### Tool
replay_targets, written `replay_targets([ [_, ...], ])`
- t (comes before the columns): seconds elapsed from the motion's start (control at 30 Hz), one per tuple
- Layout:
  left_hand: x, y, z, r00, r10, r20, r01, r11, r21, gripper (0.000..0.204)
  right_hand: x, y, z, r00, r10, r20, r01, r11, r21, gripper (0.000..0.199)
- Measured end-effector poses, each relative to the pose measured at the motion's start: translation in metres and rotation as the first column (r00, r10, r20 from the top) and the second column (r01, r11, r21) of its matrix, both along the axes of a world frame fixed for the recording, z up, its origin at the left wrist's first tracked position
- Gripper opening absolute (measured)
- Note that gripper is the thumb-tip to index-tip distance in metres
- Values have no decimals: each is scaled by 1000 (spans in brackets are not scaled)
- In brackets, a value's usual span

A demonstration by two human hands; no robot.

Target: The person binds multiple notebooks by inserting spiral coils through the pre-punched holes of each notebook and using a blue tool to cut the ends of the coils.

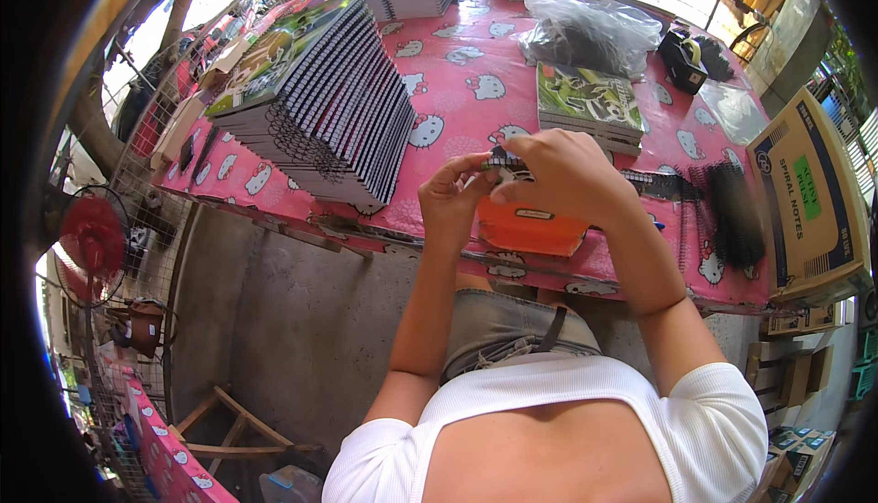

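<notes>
Both left hand [450, 194] and right hand [560, 174] pinching a small black spiral [504, 161] over the orange notebook [530, 227], raised close for fine fingerwork

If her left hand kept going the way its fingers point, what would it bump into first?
The left hand points right, toward the small black spiral piece pinched between both hands, so probably that first, then the right hand directly behind it. Depth is hard to judge.

The person wears a white ribbed short-sleeved top and grey-green shorts

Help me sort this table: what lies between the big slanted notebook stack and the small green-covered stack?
Only bare pink tablecloth between the slanted stack and the small stack, head view.
</notes>
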State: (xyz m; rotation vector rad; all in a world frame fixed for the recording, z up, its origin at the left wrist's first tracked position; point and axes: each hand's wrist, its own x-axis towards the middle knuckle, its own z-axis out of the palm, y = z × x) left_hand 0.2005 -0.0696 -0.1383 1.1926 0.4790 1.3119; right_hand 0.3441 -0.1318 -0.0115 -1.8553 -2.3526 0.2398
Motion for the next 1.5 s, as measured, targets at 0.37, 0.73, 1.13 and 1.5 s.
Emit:
replay_targets([
  [0.37, -17, -19, 154, 752, -499, 431, 414, 866, 281, 33, 1, -3, 83, 782, 516, -350, 56, 501, 863, 15],
  [0.73, -54, -39, 148, 984, 77, -162, -10, 925, 381, 25, -25, -2, 57, 71, 342, -937, -243, 917, 316, 12],
  [1.13, -58, -65, 123, 500, 693, -520, 95, 553, 828, 23, -7, 3, 47, 911, 193, -365, -279, 940, -198, 20],
  [1.5, -129, -5, 149, 853, 380, -359, -134, 823, 553, 30, -45, 65, 78, 613, 671, -417, -252, 666, 702, 32],
])
